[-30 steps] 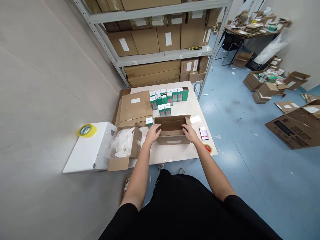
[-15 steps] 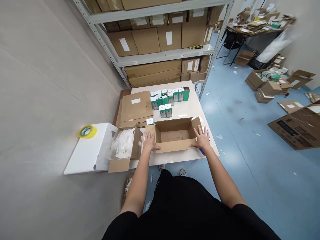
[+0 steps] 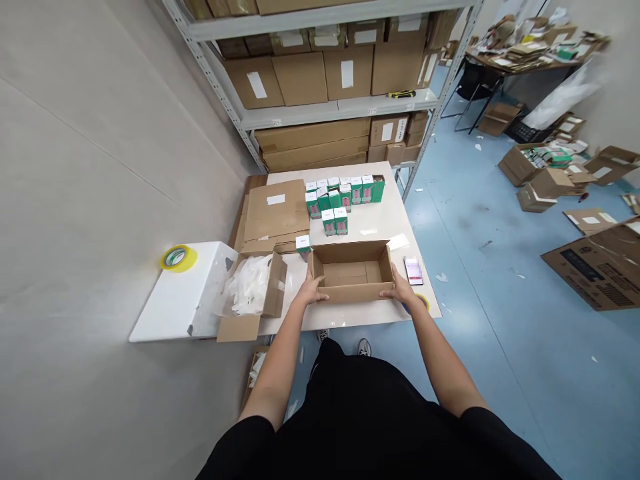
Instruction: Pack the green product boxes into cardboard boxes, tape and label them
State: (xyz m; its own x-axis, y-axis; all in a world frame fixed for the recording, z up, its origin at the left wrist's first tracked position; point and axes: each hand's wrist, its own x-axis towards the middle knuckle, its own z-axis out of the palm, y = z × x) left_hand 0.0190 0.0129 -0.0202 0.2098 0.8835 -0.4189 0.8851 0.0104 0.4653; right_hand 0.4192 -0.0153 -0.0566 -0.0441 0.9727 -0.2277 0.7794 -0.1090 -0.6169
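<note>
Now that the front flap [image 3: 355, 294] on the carton [image 3: 350, 253] isn't sticking out anymore, its top's wide open, left hand [image 3: 311, 291] and right hand [image 3: 400, 287] clamped around opposite ends.

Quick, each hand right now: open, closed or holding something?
Left hand: holding the cardboard box at its left end.
Right hand: holding the same cardboard box at its right end.
</note>
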